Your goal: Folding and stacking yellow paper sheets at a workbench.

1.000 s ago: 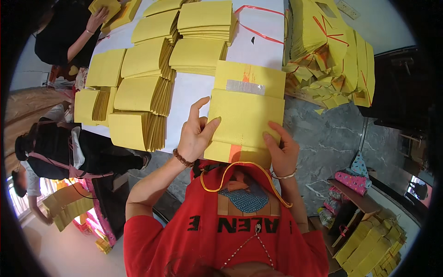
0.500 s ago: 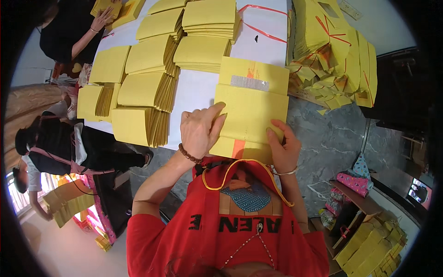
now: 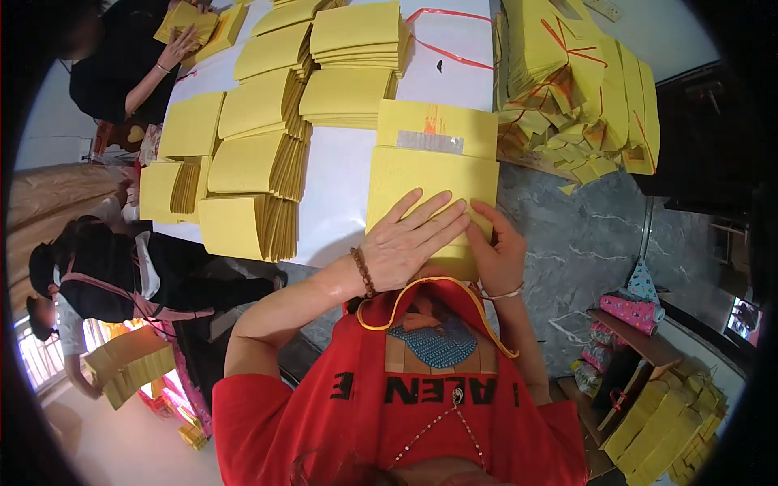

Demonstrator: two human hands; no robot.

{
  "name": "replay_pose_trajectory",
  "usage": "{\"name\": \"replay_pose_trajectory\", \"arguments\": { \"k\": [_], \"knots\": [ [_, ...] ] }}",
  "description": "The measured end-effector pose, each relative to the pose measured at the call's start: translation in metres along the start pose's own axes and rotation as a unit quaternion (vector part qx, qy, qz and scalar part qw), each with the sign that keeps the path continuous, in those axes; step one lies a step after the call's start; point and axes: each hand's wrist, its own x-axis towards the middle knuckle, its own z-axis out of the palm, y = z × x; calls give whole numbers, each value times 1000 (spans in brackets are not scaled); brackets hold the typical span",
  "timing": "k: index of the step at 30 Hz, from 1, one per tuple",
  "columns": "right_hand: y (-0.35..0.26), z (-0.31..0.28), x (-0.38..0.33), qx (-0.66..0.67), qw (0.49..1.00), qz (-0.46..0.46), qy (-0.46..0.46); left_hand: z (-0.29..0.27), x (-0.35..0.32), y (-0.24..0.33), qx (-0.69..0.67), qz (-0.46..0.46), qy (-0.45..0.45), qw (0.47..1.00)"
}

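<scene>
Left hand lay flat, fingers spread, pressing the yellow envelope on the table; right hand pinched the envelope's near right edge. Thin paper, likely light and bendy, best taken by an edge. Its open flap bore a grey tape strip beyond the hands; stacked yellow envelopes lay left of it, tied bundles right.

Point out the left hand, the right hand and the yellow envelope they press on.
left hand [image 3: 409,243], head view, back of the hand
right hand [image 3: 498,251], head view, back of the hand
yellow envelope [image 3: 421,174], head view, bare front panel
</scene>
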Motion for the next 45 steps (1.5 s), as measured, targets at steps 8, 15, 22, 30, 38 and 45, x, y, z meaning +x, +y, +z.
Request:
{"name": "replay_pose_trajectory", "arguments": {
  "k": [8, 15, 22, 30, 38, 45],
  "knots": [
    [-36, 10, 7, -282, 869, -403, -52, 28, -2, -11, -1, 9, 13, 1000],
    [-22, 17, 20, -50, 941, -248, -225, 7, -6, -21, -205, -18, -30, 978],
    [-5, 34, 12, -258, 912, -281, -149, 18, -20, -27, -685, -82, 151, 708],
    [-3, 49, 12, -418, 846, -314, -101, 7, -14, -41, 1, -125, 87, 988],
    [-22, 19, 18, -169, 926, -282, -185, 8, -13, -44, 9, -134, 74, 988],
    [-5, 5, 27, -407, 848, -319, -120, 9, -10, -39, 5, -143, 70, 987]
  ]
}}
